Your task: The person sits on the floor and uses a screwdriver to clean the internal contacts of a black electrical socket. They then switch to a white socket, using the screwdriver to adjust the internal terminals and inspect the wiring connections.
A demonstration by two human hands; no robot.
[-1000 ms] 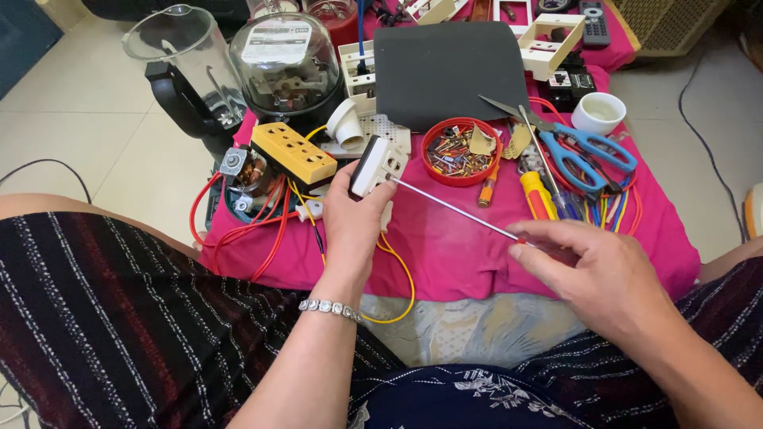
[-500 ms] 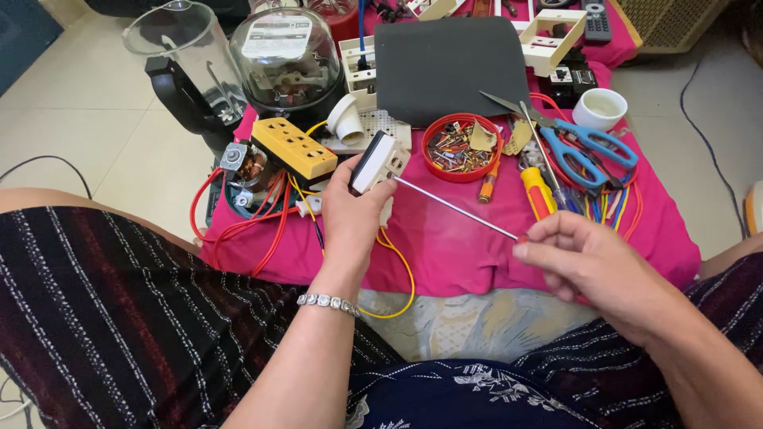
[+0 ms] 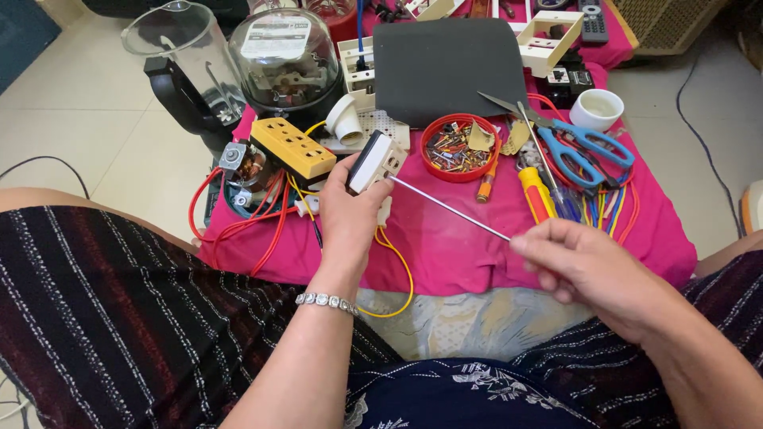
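A low tabletop [image 3: 477, 246] draped in pink cloth is carrying everything here. At its far side a dark grey pad [image 3: 449, 67] is lying flat, and left of it a glass-domed meter [image 3: 286, 59] is standing beside a clear blender jug [image 3: 187, 67] on its black base. A yellow socket block [image 3: 292, 147] is sitting in front of the meter, with red wires [image 3: 238, 214] looping out beneath it over the cloth's near left edge. A round red dish [image 3: 458, 147] of small screws and bits is resting near the middle, and blue-handled scissors [image 3: 584, 147] are lying to its right, close to a white cup [image 3: 596, 109].

The left hand [image 3: 347, 218] is reaching forward, its grip clenched around a small white switch box [image 3: 375, 161], which it is holding tilted just above the cloth, between the socket block and the red dish. The right hand [image 3: 592, 266] is pinching the near end of a thin metal screwdriver shaft [image 3: 449, 208], its grip closed on it; the handle is hidden inside the fingers. The shaft's far tip is meeting the side of the switch box.
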